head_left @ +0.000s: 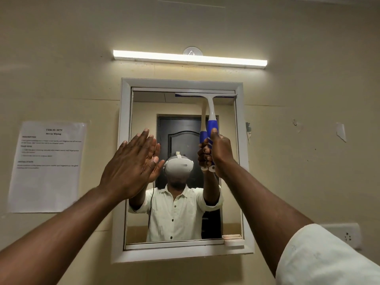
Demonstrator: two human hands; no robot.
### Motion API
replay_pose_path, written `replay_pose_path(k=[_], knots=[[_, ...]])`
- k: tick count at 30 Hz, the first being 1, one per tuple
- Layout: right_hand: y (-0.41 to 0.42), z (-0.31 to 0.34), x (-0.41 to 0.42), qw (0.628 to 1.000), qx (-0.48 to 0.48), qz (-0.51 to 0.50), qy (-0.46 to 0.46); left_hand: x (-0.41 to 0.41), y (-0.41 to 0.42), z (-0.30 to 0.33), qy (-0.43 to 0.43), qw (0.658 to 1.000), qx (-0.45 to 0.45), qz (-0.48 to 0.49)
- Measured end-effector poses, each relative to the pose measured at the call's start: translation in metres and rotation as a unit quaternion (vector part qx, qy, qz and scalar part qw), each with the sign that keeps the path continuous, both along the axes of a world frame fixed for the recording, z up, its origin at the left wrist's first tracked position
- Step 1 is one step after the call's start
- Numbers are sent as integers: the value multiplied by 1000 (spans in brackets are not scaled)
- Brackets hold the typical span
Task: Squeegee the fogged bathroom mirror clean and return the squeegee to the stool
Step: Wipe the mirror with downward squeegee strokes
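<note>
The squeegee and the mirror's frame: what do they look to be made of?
The squeegee looks like smooth moulded plastic, glossy white neck and blue grip; its blade material is too thin to tell. The mirror frame seems white-painted wood or plastic, judging by its mitred corners and matte finish.

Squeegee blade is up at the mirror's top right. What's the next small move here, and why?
Probably draw the squeegee straight down the mirror: its blade sits along the top edge on the right side, the right hand grips the handle, and the left hand is open flat at the glass.
</note>
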State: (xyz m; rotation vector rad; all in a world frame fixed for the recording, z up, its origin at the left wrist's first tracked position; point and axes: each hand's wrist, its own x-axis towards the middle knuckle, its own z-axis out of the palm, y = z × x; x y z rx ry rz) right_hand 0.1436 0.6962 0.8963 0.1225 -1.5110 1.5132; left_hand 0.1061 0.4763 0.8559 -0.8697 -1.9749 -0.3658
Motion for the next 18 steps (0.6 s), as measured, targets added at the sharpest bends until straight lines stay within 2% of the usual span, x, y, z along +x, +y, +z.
replay_pose_path(k=[6,9,15,18], knots=[[0,-13,3,999,-16,37,-27,-7,3,-8,8,1000,4,-26],[-2,-21,5,999,-8,13,-52,-13,4,-14,7,999,7,-44],[-5,-41,10,996,-40,62,-50,-21,-2,-31,1,999,9,-47],[-10,-50,14,996,-32,39,-68,-24,-7,-41,-2,999,6,-46]])
